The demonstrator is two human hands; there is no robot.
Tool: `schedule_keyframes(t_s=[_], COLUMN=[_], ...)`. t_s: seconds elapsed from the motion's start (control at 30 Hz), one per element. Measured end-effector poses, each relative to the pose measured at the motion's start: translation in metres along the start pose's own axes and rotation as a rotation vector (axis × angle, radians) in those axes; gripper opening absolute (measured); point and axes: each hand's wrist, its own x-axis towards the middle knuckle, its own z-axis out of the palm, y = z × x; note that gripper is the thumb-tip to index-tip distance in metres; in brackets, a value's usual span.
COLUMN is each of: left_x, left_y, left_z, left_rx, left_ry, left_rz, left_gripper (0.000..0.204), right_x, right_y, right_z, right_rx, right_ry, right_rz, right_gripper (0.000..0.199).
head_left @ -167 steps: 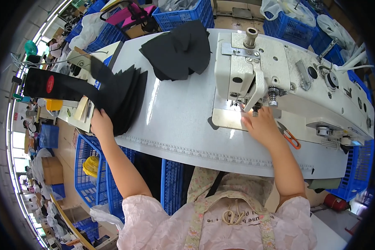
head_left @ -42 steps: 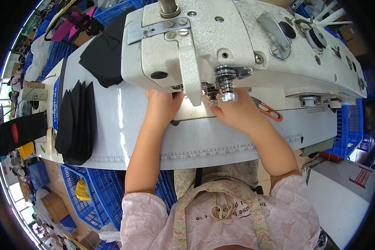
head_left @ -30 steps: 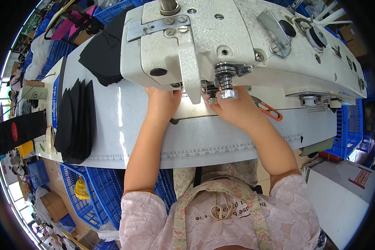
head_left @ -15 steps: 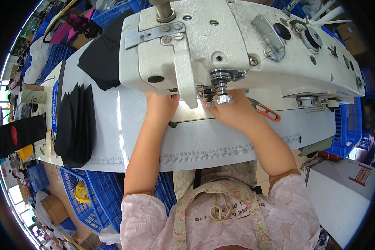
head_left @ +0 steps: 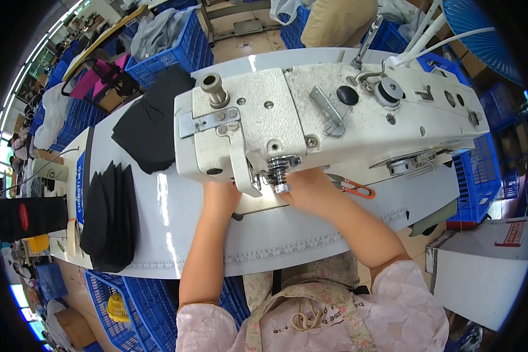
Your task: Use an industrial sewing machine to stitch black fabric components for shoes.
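Note:
A white sewing machine (head_left: 246,129) stands on the pale work table, its head over both my hands. My left hand (head_left: 220,196) reaches under the left end of the machine head, its fingers hidden behind it. To the right, my right hand (head_left: 305,190) lies beside the needle area and the metal thread tension knob (head_left: 280,182); its fingertips are covered too. What either hand touches there cannot be seen. Thread snips (head_left: 358,189) with an orange handle lie just right of my right hand. A small dark tab (head_left: 237,216) shows on the table beside my left wrist.
Black cut fabric pieces (head_left: 108,217) are stacked at the table's left, with another black pile (head_left: 149,123) behind. A measuring scale (head_left: 287,247) runs along the front edge. Blue crates (head_left: 173,50) stand around; a white box (head_left: 481,276) is at the right.
The view has tilted, so the machine and table sit lower in the picture and more of the background shows. Both hands stay at the machine head, with little visible movement of their own.

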Motion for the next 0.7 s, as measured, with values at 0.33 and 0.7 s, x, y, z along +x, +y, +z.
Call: schedule_keyframes(t_s=[0.33,0.7], left_x=[0.004,0.014], left_y=[-0.01,0.003], left_z=[0.008,-0.034], left_rx=[0.024,-0.625], left_ry=[0.066,0.212], left_rz=[0.02,-0.44], left_gripper=[0.027,0.022], right_x=[-0.001,-0.001], right_y=[-0.002,0.001], right_z=[-0.003,0.003], right_rx=[-0.029,-0.032], right_ry=[0.012,-0.035], right_rz=[-0.002,0.003], right_gripper=[0.009,0.013])
